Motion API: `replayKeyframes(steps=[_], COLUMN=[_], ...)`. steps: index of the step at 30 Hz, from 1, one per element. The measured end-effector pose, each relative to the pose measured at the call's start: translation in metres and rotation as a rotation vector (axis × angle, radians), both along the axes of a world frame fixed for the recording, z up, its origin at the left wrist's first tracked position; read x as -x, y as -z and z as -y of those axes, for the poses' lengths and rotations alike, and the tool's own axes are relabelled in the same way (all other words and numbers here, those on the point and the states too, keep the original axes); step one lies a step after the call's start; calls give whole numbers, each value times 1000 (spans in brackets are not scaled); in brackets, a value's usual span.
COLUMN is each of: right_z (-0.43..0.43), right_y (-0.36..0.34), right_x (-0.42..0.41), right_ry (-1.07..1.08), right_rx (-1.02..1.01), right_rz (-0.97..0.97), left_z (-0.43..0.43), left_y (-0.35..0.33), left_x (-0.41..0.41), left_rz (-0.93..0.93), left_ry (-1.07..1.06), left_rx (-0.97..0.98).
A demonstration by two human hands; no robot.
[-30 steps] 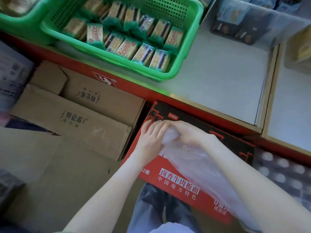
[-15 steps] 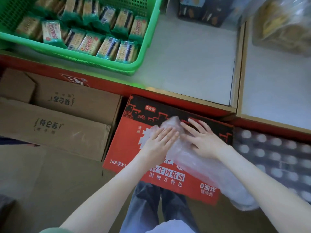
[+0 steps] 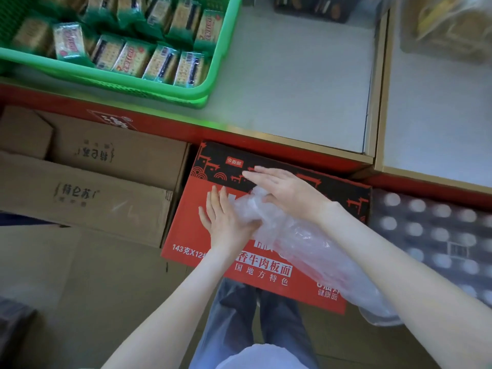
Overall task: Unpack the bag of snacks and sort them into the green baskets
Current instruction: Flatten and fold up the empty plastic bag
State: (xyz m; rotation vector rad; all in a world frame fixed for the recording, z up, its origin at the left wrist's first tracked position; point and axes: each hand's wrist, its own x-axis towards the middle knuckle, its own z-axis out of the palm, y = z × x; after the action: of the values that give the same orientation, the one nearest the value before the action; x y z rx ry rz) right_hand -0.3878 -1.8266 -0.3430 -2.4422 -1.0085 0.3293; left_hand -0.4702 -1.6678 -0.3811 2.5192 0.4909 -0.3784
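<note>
A crumpled, empty-looking clear plastic bag (image 3: 306,243) lies across a red noodle carton (image 3: 202,235) in front of me. My left hand (image 3: 226,225) presses against the bag's bunched left end, fingers stretched out and thumb dug into the plastic. Over the same end lies my right hand (image 3: 287,193), fingers straight, with the plastic gathered under its palm. On the shelf at upper left stands a green basket (image 3: 133,81) filled with rows of green-wrapped cracker packets (image 3: 133,58).
The grey shelf (image 3: 292,83) has a raised divider (image 3: 378,89) to the right of the basket. A bag of snacks (image 3: 452,25) sits at top right. Brown cartons (image 3: 93,187) lie left of the red carton, and shrink-wrapped bottles (image 3: 431,230) right.
My right hand has slid forward and left over the bag's end. My left hand has dropped lower against it, and the plastic is bunched tighter between them.
</note>
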Motion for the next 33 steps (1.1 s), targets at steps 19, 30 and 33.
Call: replayKeyframes(steps=[19, 30, 33], right_z=[32, 84, 80], right_y=[24, 26, 22], right_x=[7, 49, 35], right_ry=[194, 81, 71], right_rx=[215, 341, 223], right_rz=[498, -209, 24], left_z=[-18, 32, 36], left_y=[1, 7, 0], left_x=[-48, -35, -51], left_rz=[547, 298, 15], left_ry=[1060, 293, 236], left_rx=[-195, 155, 174])
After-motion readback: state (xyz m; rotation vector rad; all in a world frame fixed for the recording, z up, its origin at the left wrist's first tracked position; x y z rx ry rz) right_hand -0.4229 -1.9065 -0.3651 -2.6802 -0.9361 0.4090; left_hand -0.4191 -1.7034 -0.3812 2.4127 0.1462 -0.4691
